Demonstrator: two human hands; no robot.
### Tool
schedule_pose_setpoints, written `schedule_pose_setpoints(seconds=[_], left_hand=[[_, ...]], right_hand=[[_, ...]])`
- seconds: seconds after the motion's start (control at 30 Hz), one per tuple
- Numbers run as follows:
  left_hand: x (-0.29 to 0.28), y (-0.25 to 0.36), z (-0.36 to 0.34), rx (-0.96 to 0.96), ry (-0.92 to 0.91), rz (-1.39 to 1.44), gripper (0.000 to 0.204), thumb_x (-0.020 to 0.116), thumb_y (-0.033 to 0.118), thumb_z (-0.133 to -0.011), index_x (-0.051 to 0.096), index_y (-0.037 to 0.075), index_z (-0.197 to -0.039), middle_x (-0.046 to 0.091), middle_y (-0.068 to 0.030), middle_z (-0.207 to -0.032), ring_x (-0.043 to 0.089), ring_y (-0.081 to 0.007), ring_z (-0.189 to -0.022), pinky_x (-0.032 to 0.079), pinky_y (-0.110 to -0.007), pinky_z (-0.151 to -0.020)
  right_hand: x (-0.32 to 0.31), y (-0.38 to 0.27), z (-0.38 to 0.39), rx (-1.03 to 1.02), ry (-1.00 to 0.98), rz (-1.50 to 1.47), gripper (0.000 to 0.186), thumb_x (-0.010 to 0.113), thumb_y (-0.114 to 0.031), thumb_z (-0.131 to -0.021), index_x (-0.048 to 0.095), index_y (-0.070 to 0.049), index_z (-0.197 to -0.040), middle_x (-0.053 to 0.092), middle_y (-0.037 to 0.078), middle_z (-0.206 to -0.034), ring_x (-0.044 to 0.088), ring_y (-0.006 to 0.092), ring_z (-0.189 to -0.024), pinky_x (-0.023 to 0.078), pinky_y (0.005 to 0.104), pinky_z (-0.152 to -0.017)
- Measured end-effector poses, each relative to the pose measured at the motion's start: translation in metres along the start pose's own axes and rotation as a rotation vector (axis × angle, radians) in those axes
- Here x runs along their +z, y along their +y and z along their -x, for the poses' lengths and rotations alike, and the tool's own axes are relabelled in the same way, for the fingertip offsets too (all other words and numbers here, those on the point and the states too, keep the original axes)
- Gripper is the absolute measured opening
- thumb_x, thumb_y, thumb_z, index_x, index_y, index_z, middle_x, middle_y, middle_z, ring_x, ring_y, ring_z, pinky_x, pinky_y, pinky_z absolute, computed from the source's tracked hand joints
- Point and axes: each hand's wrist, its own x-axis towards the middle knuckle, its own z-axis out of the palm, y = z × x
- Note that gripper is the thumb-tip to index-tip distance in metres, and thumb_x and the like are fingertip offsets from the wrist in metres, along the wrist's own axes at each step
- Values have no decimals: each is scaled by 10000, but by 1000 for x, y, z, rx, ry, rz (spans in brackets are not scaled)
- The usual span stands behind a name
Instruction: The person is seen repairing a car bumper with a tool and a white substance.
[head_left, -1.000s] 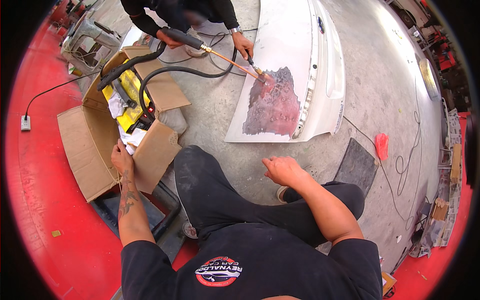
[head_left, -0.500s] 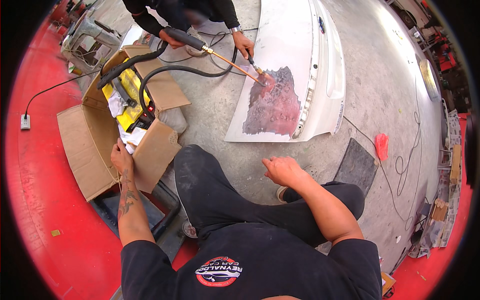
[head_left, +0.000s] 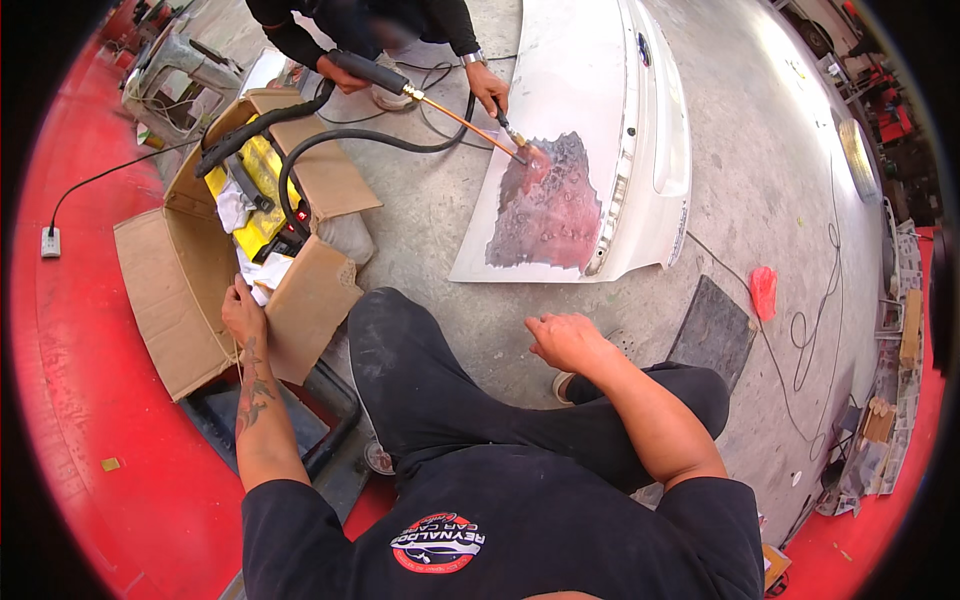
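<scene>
The left hand (head_left: pixel 245 312) touches the cardboard box (head_left: pixel 312 312) at nine o'clock, grip unclear, well apart from the loosely curled right hand (head_left: pixel 568 340) at four; a tugged black hose (head_left: pixel 385 149) might topple the box.

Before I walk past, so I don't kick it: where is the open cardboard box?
In the head view, the open cardboard box is on the left, with the person's left hand at its near edge and a yellow machine inside.

We see a white panel (head_left: pixel 575 80) bearing a mottled grey-and-reddish patch (head_left: pixel 548 215), a plain brown cardboard box (head_left: pixel 165 300), a yellow-and-black machine (head_left: pixel 264 160), a black hose (head_left: pixel 370 141), grey concrete (head_left: pixel 430 230) and red flooring (head_left: pixel 80 380).
</scene>
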Motion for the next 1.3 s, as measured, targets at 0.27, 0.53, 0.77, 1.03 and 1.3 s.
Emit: schedule_pose_setpoints(seconds=[0.27, 0.53, 0.77, 1.03, 1.3], left_hand=[[-1, 1, 1, -1, -4, 1, 511, 475, 458, -899, 650, -14, -815, 646, -168, -743, 612, -293, -699, 450, -391, -666], [-2, 7, 4, 10, 4, 16, 512, 471, 455, -903, 643, -18, -810, 641, -172, -739, 608, -294, -692, 446, -391, -662], [0, 3, 1, 15, 8, -2, 510, 474, 453, -902, 645, -17, -804, 640, -170, -733, 611, -294, -690, 446, -393, -656], [1, 1, 0, -4, 7, -14, 509, 475, 459, -900, 653, -8, -808, 646, -165, -736, 615, -296, -694, 449, -396, -656], [1, 0, -1, -2, 5, -22, 505, 480, 451, -899, 657, -15, -815, 651, -161, -745, 615, -277, -701, 450, -384, -668]], right_hand=[[1, 0, 1, -7, 7, -4, 271, 624, -266, -809, 548, -56, -963, 626, 140, -878, 624, 320, -842, 489, 434, -701], [4, 0, 0, -6, 5, -8, 264, 626, -269, -809, 548, -60, -950, 626, 137, -871, 626, 321, -830, 491, 432, -693], [6, 1, -1, -15, 19, 4, 261, 633, -270, -806, 552, -59, -936, 626, 131, -865, 628, 316, -821, 495, 424, -688], [6, 2, 0, -25, 23, 3, 256, 645, -268, -795, 555, -61, -915, 622, 128, -846, 628, 314, -812, 494, 423, -684], [8, 3, -1, -32, 30, 9, 255, 644, -269, -795, 553, -63, -914, 620, 126, -839, 630, 315, -796, 493, 422, -679]])
